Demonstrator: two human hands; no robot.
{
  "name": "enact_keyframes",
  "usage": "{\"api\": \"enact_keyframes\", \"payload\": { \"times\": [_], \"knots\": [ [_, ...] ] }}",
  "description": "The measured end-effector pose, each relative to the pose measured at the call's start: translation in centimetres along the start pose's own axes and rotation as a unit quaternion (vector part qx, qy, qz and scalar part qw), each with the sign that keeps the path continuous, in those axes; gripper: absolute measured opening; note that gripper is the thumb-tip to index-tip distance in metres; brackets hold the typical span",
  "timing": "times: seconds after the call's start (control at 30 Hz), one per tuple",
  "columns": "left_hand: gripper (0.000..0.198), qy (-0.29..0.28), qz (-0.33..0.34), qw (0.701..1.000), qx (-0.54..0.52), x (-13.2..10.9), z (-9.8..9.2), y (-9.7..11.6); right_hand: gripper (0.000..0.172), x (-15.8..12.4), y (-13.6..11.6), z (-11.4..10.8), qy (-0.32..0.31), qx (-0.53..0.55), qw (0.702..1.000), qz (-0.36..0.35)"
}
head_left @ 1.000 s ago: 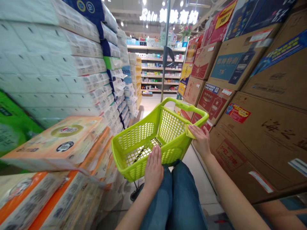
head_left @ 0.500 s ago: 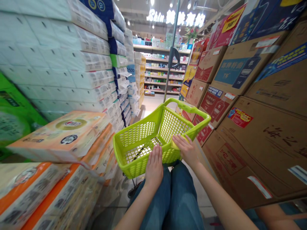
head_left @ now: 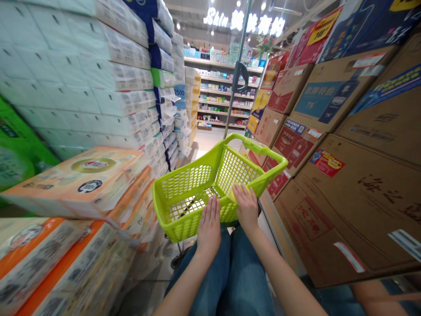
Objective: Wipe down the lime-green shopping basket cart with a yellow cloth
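In front of my knees stands a lime-green shopping cart basket [head_left: 184, 213] with slotted walls and a raised handle at its far right. My left hand [head_left: 209, 226] lies flat against the near side wall, fingers together and stretched out, their tips at the rim. On the same near rim, further right, my right hand [head_left: 246, 206] presses a yellow cloth [head_left: 232, 196] against the plastic. Most of the cloth is hidden under the fingers. Through the slotted floor of the basket, dark parts of the cart frame show. A wheel [head_left: 176, 262] is visible below at the left.
Stacked tissue packs [head_left: 128, 79] line the left, with orange packs [head_left: 88, 175] lower and closer. Tall cardboard cartons [head_left: 355, 197] wall the right side. A metal pole with a dark handle [head_left: 241, 77] rises behind the basket. Stocked shelves [head_left: 223, 92] stand at the back.
My right hand has slid a little to the left along the rim with the yellow cloth. My left hand stays against the basket's side. The view has shifted slightly.
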State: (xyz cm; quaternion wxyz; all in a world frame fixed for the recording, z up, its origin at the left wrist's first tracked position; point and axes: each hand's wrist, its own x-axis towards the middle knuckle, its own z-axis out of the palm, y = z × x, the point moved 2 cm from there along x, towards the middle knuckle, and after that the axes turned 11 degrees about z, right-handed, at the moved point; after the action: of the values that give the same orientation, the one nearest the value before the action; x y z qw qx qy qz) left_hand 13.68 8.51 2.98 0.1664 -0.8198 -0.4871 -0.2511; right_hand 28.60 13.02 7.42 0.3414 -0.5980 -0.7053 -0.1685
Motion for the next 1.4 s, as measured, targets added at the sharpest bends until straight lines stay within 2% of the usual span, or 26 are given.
{"api": "enact_keyframes", "payload": {
  "times": [0.1,0.17,0.23,0.37,0.47,0.53,0.6,0.77,0.87,0.93,1.03,1.17,1.23,1.3,1.4],
  "knots": [
    [0.085,-0.002,0.006,1.0,0.002,-0.1,-0.2,-0.1,0.073,-1.0,-2.1,0.2,-0.039,0.026,0.998,-0.051],
    [0.085,-0.006,0.006,1.0,0.0,-0.1,-0.3,-0.2,0.073,-0.6,-1.0,-0.5,-0.059,0.023,0.994,-0.084],
    [0.086,-0.009,0.006,1.0,-0.006,-0.2,-0.3,-0.2,0.072,0.6,1.8,-1.5,-0.063,0.009,0.994,-0.092],
    [0.088,-0.007,0.008,1.0,-0.014,-0.1,-0.4,-0.2,0.068,3.4,8.8,-3.6,-0.006,-0.034,0.999,-0.025],
    [0.088,-0.005,0.005,1.0,-0.017,-0.1,-0.5,-0.2,0.068,4.7,11.3,-4.2,0.036,-0.044,0.997,0.043],
    [0.088,-0.005,0.003,1.0,-0.018,-0.1,-0.5,-0.2,0.068,4.8,10.7,-3.7,0.058,-0.046,0.994,0.079],
    [0.088,-0.006,0.003,1.0,-0.015,-0.1,-0.5,-0.2,0.07,4.2,8.5,-2.8,0.064,-0.043,0.993,0.086],
    [0.088,-0.012,0.006,1.0,-0.006,-0.1,-0.5,-0.2,0.077,0.8,0.6,-0.4,-0.01,0.009,1.0,-0.004],
    [0.087,-0.011,0.013,1.0,-0.001,-0.1,-0.7,-0.3,0.073,-0.9,-1.6,-0.1,-0.046,0.022,0.997,-0.058],
    [0.087,-0.014,0.013,1.0,0.001,-0.1,-0.8,-0.3,0.07,-1.2,-1.1,-0.5,-0.061,0.014,0.993,-0.096],
    [0.087,-0.017,0.009,1.0,0.0,-0.1,-0.8,-0.2,0.068,0.0,2.6,-1.9,-0.061,-0.015,0.991,-0.116],
    [0.086,-0.014,0.01,1.0,-0.006,-0.1,-0.7,-0.2,0.068,3.0,9.0,-3.8,0.005,-0.056,0.998,-0.04],
    [0.087,-0.012,0.005,1.0,-0.007,-0.1,-0.5,-0.1,0.07,3.9,10.4,-4.1,0.031,-0.06,0.998,0.003],
    [0.087,-0.012,0.001,1.0,-0.008,0.0,-0.4,0.0,0.07,3.9,9.7,-3.7,0.038,-0.062,0.997,0.035],
    [0.086,-0.015,-0.002,1.0,-0.008,0.0,-0.4,0.0,0.072,2.1,5.4,-1.9,0.009,-0.05,0.998,0.027]
  ]
}}
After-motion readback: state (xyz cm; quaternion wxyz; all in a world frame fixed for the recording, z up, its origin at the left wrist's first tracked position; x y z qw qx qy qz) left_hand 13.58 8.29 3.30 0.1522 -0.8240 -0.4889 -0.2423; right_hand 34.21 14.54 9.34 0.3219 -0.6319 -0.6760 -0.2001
